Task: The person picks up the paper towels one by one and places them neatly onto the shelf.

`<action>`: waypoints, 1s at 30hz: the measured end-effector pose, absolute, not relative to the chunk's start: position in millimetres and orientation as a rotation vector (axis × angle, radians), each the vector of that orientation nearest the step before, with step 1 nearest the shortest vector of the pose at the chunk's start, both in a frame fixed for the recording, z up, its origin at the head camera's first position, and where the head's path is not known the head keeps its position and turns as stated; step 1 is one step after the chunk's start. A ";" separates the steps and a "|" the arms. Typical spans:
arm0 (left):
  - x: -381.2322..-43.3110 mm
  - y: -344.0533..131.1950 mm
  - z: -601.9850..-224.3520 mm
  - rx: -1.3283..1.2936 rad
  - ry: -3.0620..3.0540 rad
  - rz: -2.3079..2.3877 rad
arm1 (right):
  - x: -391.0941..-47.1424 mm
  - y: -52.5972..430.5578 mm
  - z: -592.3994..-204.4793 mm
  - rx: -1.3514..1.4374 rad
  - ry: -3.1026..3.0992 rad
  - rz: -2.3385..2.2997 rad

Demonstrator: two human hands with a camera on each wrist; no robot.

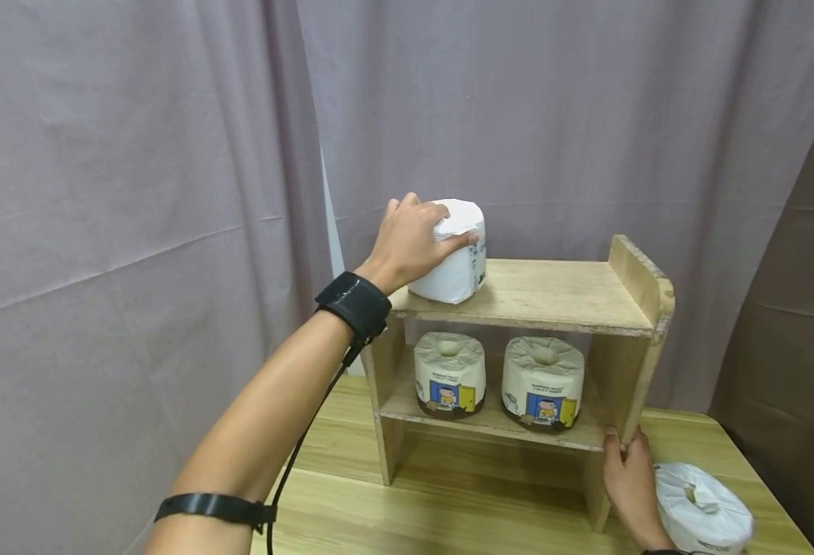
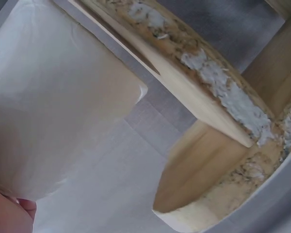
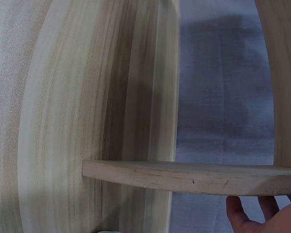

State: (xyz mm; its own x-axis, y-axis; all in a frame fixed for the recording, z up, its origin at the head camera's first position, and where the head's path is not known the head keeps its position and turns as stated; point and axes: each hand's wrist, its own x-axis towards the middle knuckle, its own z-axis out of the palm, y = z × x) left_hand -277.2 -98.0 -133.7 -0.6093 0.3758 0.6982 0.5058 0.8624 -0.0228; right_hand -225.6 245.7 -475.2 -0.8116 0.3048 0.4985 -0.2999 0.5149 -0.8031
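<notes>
Tabletop [image 1: 324,509] carries wooden shelf [image 1: 553,291]; right hand [image 1: 632,482] grips its side, where an uneven push might skew it; left hand [image 1: 412,240] grasps white roll [image 1: 452,279] at shelf's top left front, contact unclear; letting go early near that edge could topple it.

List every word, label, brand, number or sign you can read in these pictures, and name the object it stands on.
"BAMBOO": on the left roll and right roll on the middle shelf; the word after it is too blurred.
"TOILET PAPER": same two rolls, the line beneath.
Too small to read: print on the white roll in the left hand.
Too small to read: print low on the table roll.
</notes>
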 end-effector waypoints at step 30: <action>-286.7 -119.8 -132.0 -0.878 -2.335 -0.386 | -221.7 238.8 -474.3 -0.009 -2.155 1.299</action>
